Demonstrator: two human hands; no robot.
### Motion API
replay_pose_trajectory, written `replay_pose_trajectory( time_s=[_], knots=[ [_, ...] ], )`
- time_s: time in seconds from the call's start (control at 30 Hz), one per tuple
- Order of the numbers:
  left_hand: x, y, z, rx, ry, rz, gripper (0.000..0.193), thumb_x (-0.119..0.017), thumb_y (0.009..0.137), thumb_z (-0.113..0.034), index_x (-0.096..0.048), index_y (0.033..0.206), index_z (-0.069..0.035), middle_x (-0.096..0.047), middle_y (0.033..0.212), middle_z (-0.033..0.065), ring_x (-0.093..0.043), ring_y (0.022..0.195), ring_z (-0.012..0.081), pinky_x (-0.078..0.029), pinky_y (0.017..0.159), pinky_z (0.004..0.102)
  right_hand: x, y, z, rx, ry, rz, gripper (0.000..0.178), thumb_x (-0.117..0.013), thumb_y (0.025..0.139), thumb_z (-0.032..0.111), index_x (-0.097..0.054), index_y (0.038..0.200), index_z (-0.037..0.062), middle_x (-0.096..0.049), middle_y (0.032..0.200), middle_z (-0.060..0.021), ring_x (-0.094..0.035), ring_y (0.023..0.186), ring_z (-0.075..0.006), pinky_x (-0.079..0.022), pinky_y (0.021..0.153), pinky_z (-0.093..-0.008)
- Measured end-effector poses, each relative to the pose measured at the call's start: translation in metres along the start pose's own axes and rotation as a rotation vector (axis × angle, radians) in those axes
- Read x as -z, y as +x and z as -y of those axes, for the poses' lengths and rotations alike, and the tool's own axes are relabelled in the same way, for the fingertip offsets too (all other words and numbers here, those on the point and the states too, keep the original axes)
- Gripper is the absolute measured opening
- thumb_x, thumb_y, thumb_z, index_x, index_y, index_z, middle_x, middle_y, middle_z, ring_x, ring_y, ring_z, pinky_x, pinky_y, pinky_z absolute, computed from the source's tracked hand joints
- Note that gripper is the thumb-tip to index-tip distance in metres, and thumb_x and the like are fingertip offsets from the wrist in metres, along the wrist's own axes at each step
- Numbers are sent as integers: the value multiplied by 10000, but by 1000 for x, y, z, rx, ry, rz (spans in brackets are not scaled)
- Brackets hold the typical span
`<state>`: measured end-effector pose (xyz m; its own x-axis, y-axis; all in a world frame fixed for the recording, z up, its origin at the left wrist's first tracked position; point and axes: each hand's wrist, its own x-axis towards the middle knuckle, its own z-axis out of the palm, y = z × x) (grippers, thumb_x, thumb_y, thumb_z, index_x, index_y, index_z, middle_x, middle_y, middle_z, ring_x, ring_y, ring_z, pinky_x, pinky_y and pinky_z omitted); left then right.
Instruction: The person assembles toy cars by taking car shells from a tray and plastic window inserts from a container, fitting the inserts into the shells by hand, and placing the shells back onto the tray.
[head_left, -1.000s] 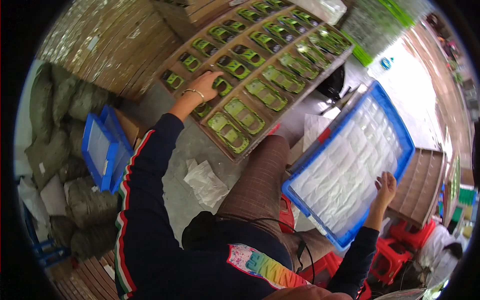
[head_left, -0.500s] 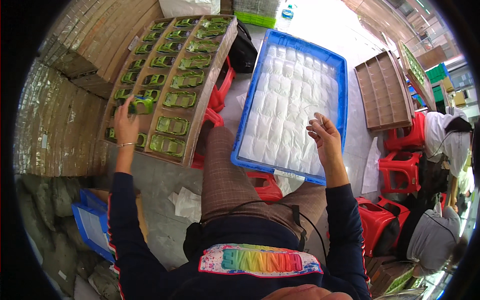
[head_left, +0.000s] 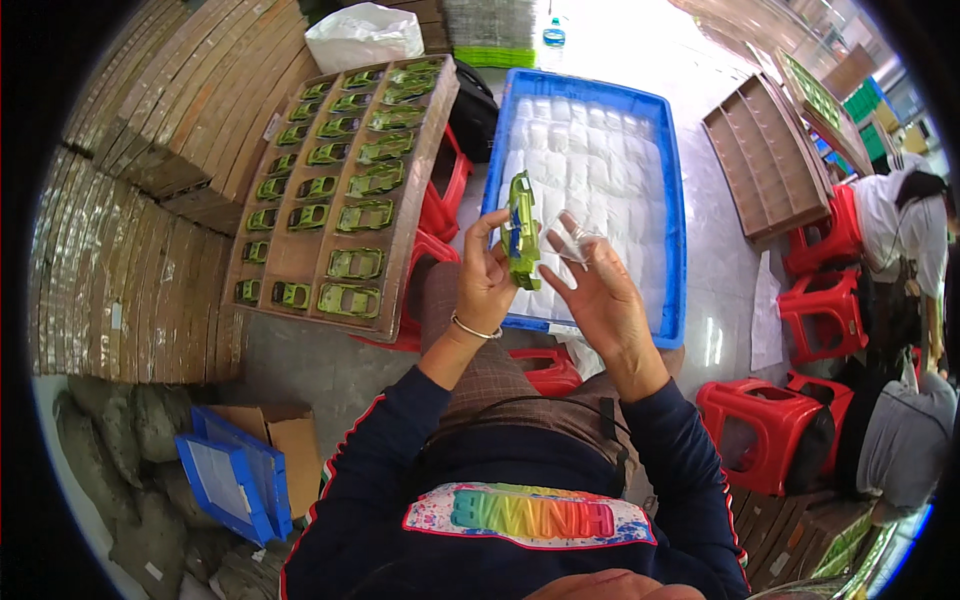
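Observation:
My left hand (head_left: 484,285) grips a green toy car body (head_left: 524,240) standing on its end, over the near left part of the blue crate (head_left: 679,200). Some blue shows on the side of the shell that faces my left fingers. A small clear plastic piece (head_left: 568,238) sits between the thumb and fingers of my right hand (head_left: 612,305), just right of the car body. White wrapped bundles (head_left: 590,170) fill the crate in rows. To the left, a brown compartment tray (head_left: 392,285) holds several more green car bodies (head_left: 355,263) in three columns.
Stacked brown trays (head_left: 130,270) rise at the far left. Red stools (head_left: 770,425) stand at the right, near people in white (head_left: 890,235) and grey (head_left: 905,430) tops. Another brown divided tray (head_left: 765,165) leans there. A white sack (head_left: 365,38) and a bottle (head_left: 553,32) are at the back.
My left hand has lifted a green car body from the tray and brought it right, over the crate. My right hand has moved left beside it, the clear piece still in its fingers.

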<state>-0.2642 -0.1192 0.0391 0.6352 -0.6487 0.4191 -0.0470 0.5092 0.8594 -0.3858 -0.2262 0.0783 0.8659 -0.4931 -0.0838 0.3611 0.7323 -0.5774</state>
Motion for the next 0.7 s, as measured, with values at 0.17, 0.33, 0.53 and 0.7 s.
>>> replay_pose_trajectory(
  time_s=[0.17, 0.33, 0.53, 0.7],
  knots=[
    [-13, -7, -8, 301, -446, 7, 398, -591, 836, -29, -480, 1216, -72, -477, 1283, 71, -458, 1231, 251, -381, 1021, 394, 7, -10, 0, -11, -14, -12, 128, -579, 943, 260, -618, 995, 150, -416, 1455, -97, -430, 1274, -202, -320, 1060, -435],
    [-4, -5, -12, 494, -826, -201, 243, -557, 941, -304, -564, 1057, -91, -603, 1096, 83, -543, 1086, 247, -432, 933, 408, 3, -18, 4, 4, -85, 58, 123, -553, 960, 231, -615, 999, 133, -478, 1397, -111, -474, 1220, -189, -353, 1022, -392],
    [-8, 4, -22, 560, -804, -295, 272, -591, 927, -284, -578, 1035, -35, -624, 1067, 131, -575, 1137, 326, -488, 940, 444, 2, -26, 15, 101, -333, -29, 198, -556, 955, 141, -625, 1120, 56, -605, 1147, -64, -592, 986, -161, -458, 847, -284],
    [-2, 0, -16, 533, -799, -328, 377, -557, 944, -296, -529, 1198, -17, -604, 1152, 151, -565, 1143, 326, -465, 969, 459, -22, -27, 14, 440, -1062, 64, 198, -597, 887, 4, -649, 1077, 4, -624, 996, -83, -633, 852, -181, -505, 726, -269]
  ],
)
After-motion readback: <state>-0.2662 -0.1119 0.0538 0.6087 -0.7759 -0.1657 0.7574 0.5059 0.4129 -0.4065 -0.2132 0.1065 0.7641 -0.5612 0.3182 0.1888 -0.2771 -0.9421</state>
